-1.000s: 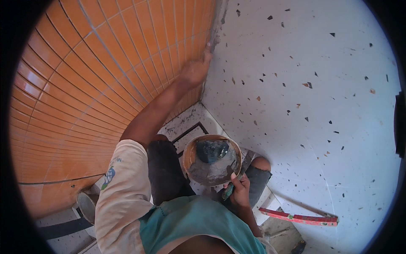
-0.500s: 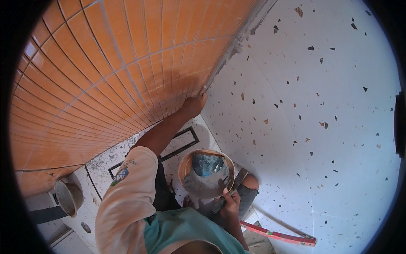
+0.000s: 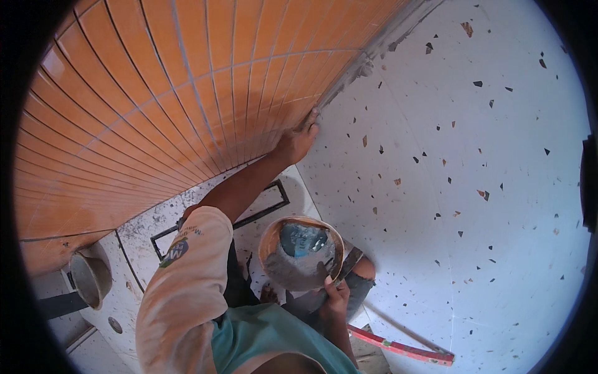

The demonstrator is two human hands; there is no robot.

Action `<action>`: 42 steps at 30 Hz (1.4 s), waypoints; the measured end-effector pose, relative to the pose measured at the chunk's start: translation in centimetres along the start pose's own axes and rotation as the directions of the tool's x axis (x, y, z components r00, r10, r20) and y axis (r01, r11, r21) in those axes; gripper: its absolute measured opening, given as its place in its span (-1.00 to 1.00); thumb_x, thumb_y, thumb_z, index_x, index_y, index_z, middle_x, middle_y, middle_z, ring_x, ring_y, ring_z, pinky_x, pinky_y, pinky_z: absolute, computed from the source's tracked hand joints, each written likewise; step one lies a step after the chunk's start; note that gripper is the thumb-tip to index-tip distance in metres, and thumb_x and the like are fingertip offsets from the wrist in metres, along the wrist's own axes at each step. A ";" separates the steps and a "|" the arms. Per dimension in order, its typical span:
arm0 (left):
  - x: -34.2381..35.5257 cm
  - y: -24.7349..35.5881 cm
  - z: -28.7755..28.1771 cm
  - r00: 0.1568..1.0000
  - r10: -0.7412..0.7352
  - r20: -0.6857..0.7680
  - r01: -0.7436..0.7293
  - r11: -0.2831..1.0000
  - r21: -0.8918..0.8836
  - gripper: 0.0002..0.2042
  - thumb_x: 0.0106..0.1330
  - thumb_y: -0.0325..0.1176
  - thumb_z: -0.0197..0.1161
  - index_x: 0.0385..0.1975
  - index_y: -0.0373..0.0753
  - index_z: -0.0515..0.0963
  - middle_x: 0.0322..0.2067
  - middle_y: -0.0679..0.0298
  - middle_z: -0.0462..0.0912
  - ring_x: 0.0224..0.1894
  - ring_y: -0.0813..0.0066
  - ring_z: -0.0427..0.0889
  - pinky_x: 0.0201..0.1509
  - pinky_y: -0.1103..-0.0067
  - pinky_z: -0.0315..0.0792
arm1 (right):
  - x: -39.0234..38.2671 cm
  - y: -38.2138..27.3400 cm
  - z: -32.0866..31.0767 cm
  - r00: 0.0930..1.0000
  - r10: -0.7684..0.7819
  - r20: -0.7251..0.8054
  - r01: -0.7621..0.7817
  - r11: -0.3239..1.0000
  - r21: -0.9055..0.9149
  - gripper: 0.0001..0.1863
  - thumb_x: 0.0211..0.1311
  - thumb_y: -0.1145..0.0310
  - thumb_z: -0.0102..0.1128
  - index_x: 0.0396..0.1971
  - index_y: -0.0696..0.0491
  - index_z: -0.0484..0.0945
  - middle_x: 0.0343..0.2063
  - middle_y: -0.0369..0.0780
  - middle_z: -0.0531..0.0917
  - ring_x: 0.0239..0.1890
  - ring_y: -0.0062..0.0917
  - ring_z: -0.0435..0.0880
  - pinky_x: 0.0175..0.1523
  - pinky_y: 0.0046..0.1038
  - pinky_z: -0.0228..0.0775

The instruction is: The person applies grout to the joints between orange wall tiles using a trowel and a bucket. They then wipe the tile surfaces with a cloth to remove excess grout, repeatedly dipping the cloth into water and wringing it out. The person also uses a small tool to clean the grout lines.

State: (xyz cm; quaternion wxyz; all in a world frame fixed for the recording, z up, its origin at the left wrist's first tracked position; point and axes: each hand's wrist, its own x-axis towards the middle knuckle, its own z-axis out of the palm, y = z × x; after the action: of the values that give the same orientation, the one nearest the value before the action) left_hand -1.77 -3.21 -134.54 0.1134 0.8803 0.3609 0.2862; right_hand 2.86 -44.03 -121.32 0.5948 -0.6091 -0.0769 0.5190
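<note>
Bucket [image 3: 268,243] of grey paste [image 3: 293,272] is between the person's legs, a shiny blue piece [image 3: 303,239] inside it. The right hand [image 3: 337,297] has its grip closed on the near rim, thumb over the edge, a flat dark blade [image 3: 350,262] just beside. The left hand [image 3: 298,144] reaches to the corner where an orange tiled wall [image 3: 187,100] meets a speckled white wall [image 3: 430,249]; its index finger points along the joint, and whether that grip pinches anything cannot be told. Farther out lie a black frame [image 3: 265,213], a red bar [image 3: 398,344] and a grey bowl [image 3: 90,282].
</note>
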 end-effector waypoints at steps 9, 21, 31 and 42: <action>-8.2 -1.9 9.5 0.386 -0.736 0.556 0.697 -0.161 -0.698 -0.86 0.26 -0.54 0.10 -0.23 -0.24 0.34 -0.22 0.05 0.52 -0.43 0.20 0.64 -0.49 0.40 0.53 | 0.2 0.6 -0.4 1.000 0.000 0.028 0.000 1.000 -0.002 -0.69 0.32 0.36 0.20 -0.01 0.16 0.46 -0.26 -0.22 0.63 -0.30 -0.51 0.62 -0.20 -0.46 0.46; -7.1 -4.7 16.4 0.162 -0.638 0.753 0.233 -0.717 -0.657 -0.92 0.35 -0.47 0.09 -0.35 -0.08 0.39 -0.50 0.41 0.36 -0.59 0.59 0.37 -0.60 0.62 0.29 | 0.1 -0.3 0.0 0.993 0.030 -0.113 -0.034 0.999 -0.031 -0.68 0.31 0.33 0.21 -0.05 0.19 0.44 -0.38 -0.17 0.62 -0.45 -0.46 0.62 -0.34 -0.44 0.47; -6.3 -6.4 20.0 0.189 -0.669 0.719 0.238 -0.679 -0.694 -0.91 0.30 -0.46 0.03 -0.34 -0.02 0.39 -0.49 0.44 0.35 -0.57 0.60 0.35 -0.53 0.63 0.32 | 0.6 0.0 -0.7 0.982 0.057 -0.182 -0.069 0.996 -0.060 -0.71 0.32 0.34 0.19 -0.07 0.20 0.45 -0.41 -0.14 0.64 -0.46 -0.44 0.64 -0.33 -0.42 0.50; -4.4 -6.7 19.9 0.302 -0.644 0.702 0.088 -0.715 -0.694 -0.90 0.26 -0.43 -0.03 -0.34 0.01 0.28 -0.51 0.40 0.27 -0.60 0.55 0.32 -0.56 0.59 0.26 | 0.7 0.2 -1.5 0.993 0.063 -0.104 -0.069 0.996 -0.062 -0.76 0.35 0.30 0.18 -0.13 0.15 0.50 -0.46 -0.21 0.63 -0.46 -0.50 0.61 -0.34 -0.46 0.47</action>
State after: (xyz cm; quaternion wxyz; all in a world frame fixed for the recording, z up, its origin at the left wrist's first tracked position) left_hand 3.48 -1.39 -155.26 0.7786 -0.0517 0.4210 0.4624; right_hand 4.19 -44.56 -122.20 0.5601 -0.6562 -0.0433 0.5038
